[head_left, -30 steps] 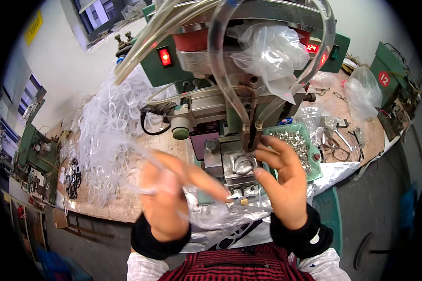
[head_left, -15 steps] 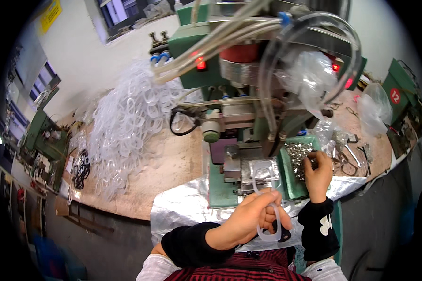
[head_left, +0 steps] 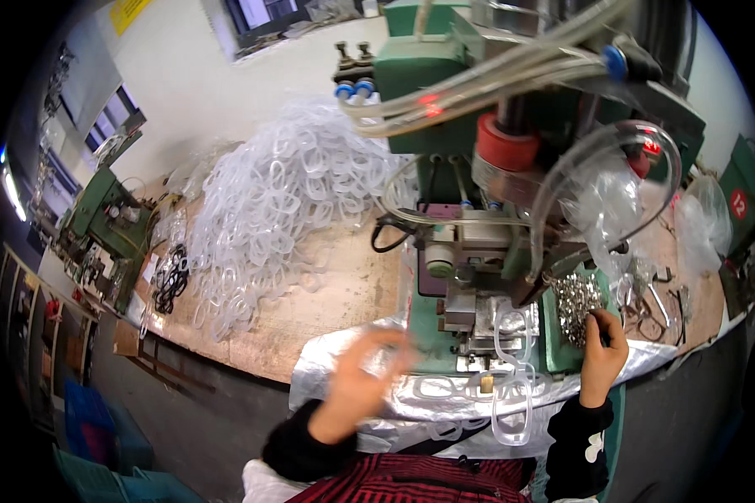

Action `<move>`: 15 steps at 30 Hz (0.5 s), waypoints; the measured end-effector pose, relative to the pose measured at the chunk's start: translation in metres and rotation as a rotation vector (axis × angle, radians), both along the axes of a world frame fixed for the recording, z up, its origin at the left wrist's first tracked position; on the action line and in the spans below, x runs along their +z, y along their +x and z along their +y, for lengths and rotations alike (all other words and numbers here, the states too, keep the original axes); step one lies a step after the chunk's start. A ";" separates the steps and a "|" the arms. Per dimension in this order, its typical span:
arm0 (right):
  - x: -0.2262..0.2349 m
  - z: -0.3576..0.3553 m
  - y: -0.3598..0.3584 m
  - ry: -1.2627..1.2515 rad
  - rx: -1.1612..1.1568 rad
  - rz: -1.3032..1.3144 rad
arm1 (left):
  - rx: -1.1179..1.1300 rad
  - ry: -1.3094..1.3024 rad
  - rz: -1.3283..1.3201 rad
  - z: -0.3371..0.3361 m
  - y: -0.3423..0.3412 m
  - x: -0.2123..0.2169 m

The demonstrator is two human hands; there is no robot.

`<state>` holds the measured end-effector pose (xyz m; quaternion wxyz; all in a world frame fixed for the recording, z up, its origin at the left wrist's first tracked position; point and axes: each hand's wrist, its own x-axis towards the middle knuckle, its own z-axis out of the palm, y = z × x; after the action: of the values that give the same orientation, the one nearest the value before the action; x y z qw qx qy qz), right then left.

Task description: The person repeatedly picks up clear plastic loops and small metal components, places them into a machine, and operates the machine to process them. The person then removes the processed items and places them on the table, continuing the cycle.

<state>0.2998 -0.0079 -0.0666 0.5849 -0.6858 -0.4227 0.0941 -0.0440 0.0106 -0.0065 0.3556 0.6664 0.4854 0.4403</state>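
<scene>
My left hand (head_left: 363,384) is smeared by motion over the silver foil sheet (head_left: 327,348). Its fingers look apart, and I see nothing in them. A clear plastic eyeglass frame (head_left: 524,436) lies with one rim on the metal fixture (head_left: 471,342) of the press and the other rim hanging toward me; neither hand touches it. My right hand (head_left: 606,356) is at the right edge of a green tray (head_left: 564,360) that holds a heap of small shiny metal parts (head_left: 575,306). Its thumb and fingers are pinched together beside the heap; what they hold is too small to make out.
A large pile of clear eyeglass frames (head_left: 268,201) covers the left of the wooden table (head_left: 352,277). The green press (head_left: 419,75) with hoses rises ahead. Tools (head_left: 658,306) and plastic bags (head_left: 703,222) lie at right. More clear frames (head_left: 432,387) are by the foil.
My left hand has let go of the clear eyeglass frame and moved left. The frame stays at the fixture. My right hand remains at the metal parts. The whole view has shifted.
</scene>
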 end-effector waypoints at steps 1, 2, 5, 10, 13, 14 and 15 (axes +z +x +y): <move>0.004 -0.004 -0.002 -0.023 0.015 0.058 | 0.157 0.213 0.104 0.017 -0.025 0.003; 0.006 -0.004 -0.004 -0.013 0.024 0.047 | 0.303 0.376 0.320 0.037 -0.051 0.010; 0.022 0.004 -0.016 -0.012 0.063 -0.064 | 0.572 0.620 0.916 0.073 -0.097 0.013; 0.030 0.027 -0.029 0.077 0.140 -0.002 | 0.407 0.676 1.275 0.140 -0.143 -0.046; 0.025 0.017 -0.024 0.049 0.082 -0.029 | 0.303 0.780 1.224 0.171 -0.153 -0.078; 0.024 0.009 -0.018 0.079 0.050 -0.106 | 0.272 0.807 1.148 0.172 -0.139 -0.077; 0.026 -0.002 -0.014 0.061 -0.002 -0.149 | 0.232 0.822 1.073 0.169 -0.128 -0.076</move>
<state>0.2856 -0.0095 -0.0405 0.5728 -0.6731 -0.4669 0.0293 -0.1717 0.1798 -0.0822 -0.2652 0.8167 0.4563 0.2331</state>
